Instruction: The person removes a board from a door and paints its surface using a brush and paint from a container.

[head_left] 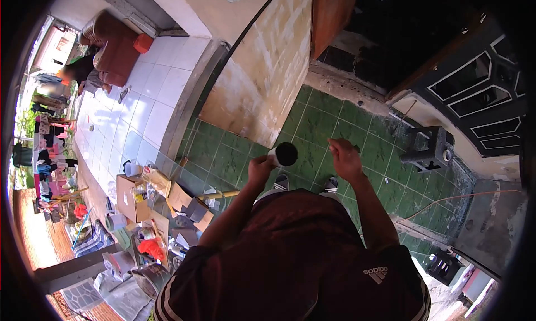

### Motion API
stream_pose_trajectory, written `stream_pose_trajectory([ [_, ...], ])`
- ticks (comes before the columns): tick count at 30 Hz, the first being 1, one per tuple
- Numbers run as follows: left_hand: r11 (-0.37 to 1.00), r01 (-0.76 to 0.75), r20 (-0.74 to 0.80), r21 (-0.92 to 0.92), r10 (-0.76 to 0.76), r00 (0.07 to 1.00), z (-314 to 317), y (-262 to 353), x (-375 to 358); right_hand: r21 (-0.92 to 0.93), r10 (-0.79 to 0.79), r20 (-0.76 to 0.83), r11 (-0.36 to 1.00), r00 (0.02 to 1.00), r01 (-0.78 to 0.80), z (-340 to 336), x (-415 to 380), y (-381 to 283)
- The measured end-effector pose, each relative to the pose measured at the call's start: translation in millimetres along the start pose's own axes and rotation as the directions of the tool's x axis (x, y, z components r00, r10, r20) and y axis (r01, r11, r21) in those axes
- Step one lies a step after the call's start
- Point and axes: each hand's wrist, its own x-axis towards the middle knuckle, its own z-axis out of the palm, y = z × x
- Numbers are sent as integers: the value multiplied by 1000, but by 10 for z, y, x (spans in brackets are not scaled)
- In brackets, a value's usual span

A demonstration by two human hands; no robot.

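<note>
My left hand [260,169] grips a small white cup [273,157] by its side. The cup's round mouth, dark inside, faces up toward me over the green tiled floor [312,125]. To the right, my right hand [347,158] is raised apart from the cup, fingers curled in and pinched together; I cannot tell what, if anything, is between them. Both forearms reach forward from my dark shirt, and my feet in sandals [282,182] show below the hands.
A dark stool-like stand [427,148] stands at right by the wall. A thin orange cord [441,200] crosses the floor. Cardboard boxes [132,198] and clutter crowd the left. A pale worn panel [257,75] stands ahead. Beyond the raised white tiles [153,92], a person sits near a brown sofa [118,50].
</note>
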Motion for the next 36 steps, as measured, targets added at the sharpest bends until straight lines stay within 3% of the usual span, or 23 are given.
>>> stream_pose_trajectory([
  [6, 996, -82, 246, -35, 88, 965, 188, 550, 225, -69, 77, 18, 995, 997, -76, 120, 391, -747],
  [9, 990, -78, 296, -115, 109, 949, 160, 614, 413, -102, 50, 12, 994, 999, -49, 208, 582, -935],
  [15, 937, 72, 299, -341, 36, 953, 118, 962, 497, -199, -99, 1, 975, 995, 97, 480, 809, -1179],
  [18, 981, 76, 289, -180, -21, 957, 140, 1180, 542, -270, -161, -24, 951, 987, 149, 559, 964, -1285],
  [23, 990, 34, 261, -133, 2, 965, 279, 1330, 796, -364, -174, -58, 921, 983, 141, 748, 1238, -1050],
  [30, 998, -4, 178, -55, 14, 984, 507, 1612, 1194, -333, -225, -74, 924, 972, 189, 782, 1725, -622],
  [36, 997, 58, 169, 42, -65, 983, 637, 1731, 1590, -314, -236, -78, 928, 969, 201, 734, 2057, -382],
])
